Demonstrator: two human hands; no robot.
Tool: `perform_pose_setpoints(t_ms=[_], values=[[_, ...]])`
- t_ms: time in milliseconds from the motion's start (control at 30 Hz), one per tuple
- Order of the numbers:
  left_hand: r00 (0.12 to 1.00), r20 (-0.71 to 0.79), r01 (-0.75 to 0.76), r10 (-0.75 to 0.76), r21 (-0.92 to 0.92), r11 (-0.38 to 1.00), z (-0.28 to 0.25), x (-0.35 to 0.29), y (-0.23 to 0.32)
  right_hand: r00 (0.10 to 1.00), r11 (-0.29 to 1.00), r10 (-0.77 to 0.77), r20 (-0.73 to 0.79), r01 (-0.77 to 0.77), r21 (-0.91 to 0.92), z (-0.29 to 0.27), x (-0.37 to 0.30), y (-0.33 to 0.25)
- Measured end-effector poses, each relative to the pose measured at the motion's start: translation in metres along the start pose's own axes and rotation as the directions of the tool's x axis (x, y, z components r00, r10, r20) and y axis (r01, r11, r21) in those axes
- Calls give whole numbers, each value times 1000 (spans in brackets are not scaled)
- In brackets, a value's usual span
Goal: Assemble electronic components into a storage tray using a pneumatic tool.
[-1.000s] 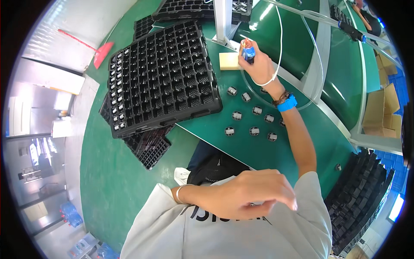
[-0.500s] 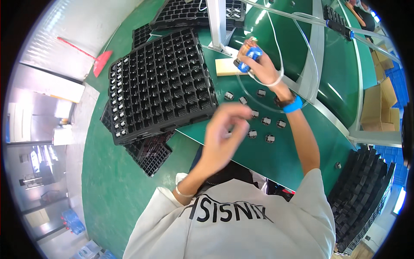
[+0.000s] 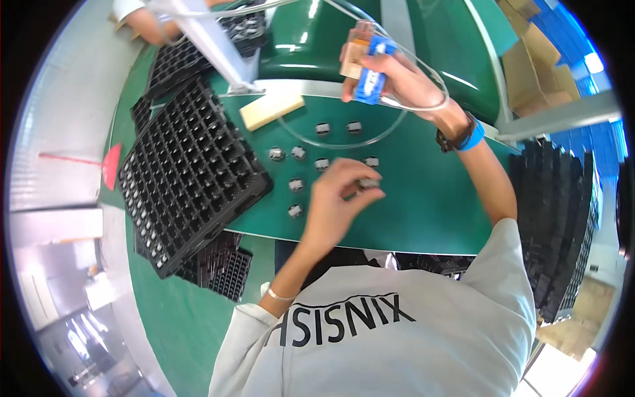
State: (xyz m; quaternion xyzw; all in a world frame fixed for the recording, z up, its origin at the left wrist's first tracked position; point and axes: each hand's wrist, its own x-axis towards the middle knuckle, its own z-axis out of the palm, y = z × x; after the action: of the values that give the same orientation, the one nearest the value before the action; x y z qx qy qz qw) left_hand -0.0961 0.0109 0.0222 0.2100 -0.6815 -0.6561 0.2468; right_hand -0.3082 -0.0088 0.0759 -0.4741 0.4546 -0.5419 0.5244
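Note:
My left hand [image 3: 331, 205] reaches over the green table [image 3: 423, 212]. Its thumb and fingers close around a small silver-and-black part [image 3: 368, 183], slightly blurred. Around that hand lie several similar parts, among them one part [image 3: 322, 164] just beyond the fingers and another part [image 3: 372, 161] to their right. My right hand [image 3: 390, 73] is raised at the table's far side, its fingers wrapped round a blue-and-tan block-like object [image 3: 371, 78] whose exact kind I cannot make out. A clear tube [image 3: 344, 144] loops over the table below that hand.
A black compartment tray [image 3: 192, 172] sits at the left, with white pieces along one edge. Near the white post [image 3: 211, 49] lies a pale yellow block [image 3: 271, 110]. Stacked black trays [image 3: 555, 218] stand at the right. Another person's arm [image 3: 149, 26] shows at the upper left.
The view has swung rightward, so tray and table appear further left. My left hand has closed around a small part; my right hand still holds the blue-and-tan object. Another person's arm has come into view.

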Motion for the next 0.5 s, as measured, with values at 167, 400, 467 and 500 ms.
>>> perform_pose_setpoints(t_ms=[167,400,467,500], values=[[979,133,-195,152,411,891,56,-6,-40,997,1000,-28,73,28,7,8,-15,-2],[900,320,-421,296,812,404,84,-4,-17,999,999,31,40,-29,-44,-4,-36,-19],[858,412,-513,305,688,514,109,14,-13,993,989,106,54,-100,-104,-18,-32,-29],[808,486,-578,332,547,606,127,26,-11,988,973,152,25,-145,-177,-26,-30,-33]])
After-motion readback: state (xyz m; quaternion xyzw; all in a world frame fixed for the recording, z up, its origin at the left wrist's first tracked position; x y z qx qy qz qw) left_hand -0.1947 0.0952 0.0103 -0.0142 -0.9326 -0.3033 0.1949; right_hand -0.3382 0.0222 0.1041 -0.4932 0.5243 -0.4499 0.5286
